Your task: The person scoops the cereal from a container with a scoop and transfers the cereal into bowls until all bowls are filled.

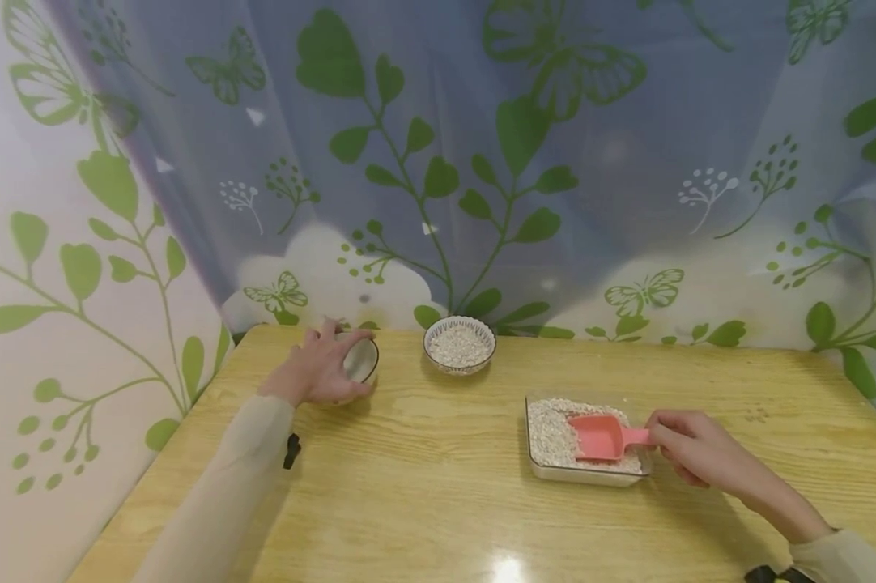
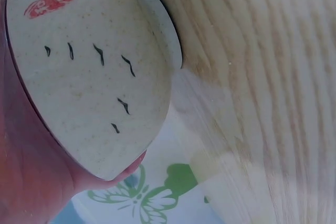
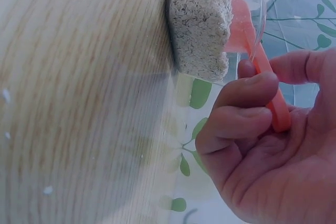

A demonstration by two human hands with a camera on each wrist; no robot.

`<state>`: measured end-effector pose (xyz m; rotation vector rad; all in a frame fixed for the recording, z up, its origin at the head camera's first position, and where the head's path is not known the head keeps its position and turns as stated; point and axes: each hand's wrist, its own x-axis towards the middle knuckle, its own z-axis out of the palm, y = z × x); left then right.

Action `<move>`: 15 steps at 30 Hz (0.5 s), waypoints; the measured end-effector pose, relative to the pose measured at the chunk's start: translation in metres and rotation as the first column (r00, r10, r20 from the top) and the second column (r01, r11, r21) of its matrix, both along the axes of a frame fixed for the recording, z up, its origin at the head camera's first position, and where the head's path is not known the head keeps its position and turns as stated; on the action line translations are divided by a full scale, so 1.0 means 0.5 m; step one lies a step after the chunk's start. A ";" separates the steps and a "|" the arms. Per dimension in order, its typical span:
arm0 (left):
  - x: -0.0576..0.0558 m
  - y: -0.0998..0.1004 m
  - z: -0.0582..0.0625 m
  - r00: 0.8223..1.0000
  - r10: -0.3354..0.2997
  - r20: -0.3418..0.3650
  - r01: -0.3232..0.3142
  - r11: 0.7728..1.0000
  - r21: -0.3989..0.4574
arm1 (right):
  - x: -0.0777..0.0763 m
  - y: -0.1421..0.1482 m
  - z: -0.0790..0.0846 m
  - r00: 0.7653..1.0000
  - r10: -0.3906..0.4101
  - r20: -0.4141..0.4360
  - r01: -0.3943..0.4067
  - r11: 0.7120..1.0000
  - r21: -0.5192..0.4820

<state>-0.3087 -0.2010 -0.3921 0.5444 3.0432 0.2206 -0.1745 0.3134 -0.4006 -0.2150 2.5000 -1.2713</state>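
Note:
At the table's back left, my left hand [image 1: 329, 364] grips a small bowl [image 1: 363, 360] by its rim, thumb on the near side and fingers over the far side. The left wrist view shows that bowl's cream, speckled outside [image 2: 100, 77] with dark strokes and a red mark. My right hand [image 1: 700, 449] holds the handle of a pink scoop [image 1: 600, 437]. The scoop's blade rests in the oat-like flakes [image 1: 550, 437] filling a clear rectangular container [image 1: 591, 478]. In the right wrist view, fingers [image 3: 236, 121] curl round the scoop's handle [image 3: 278, 103].
A patterned bowl [image 1: 460, 368] of similar flakes stands at the back middle of the wooden table [image 1: 409, 502]. Behind the table hangs a cloth [image 1: 613, 202] printed with leaves and butterflies. Some crumbs [image 1: 756, 415] lie right of the container.

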 end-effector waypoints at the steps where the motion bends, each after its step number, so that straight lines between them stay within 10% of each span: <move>1: 0.003 0.000 -0.002 1.000 -0.003 -0.004 0.003 1.000 0.000 | 0.000 0.000 -0.001 1.000 0.006 -0.001 -0.006 1.000 -0.002; 15: 0.067 0.055 0.015 0.986 -0.140 -0.094 0.141 0.990 0.007 | -0.001 -0.001 -0.001 1.000 0.005 0.008 -0.005 1.000 0.004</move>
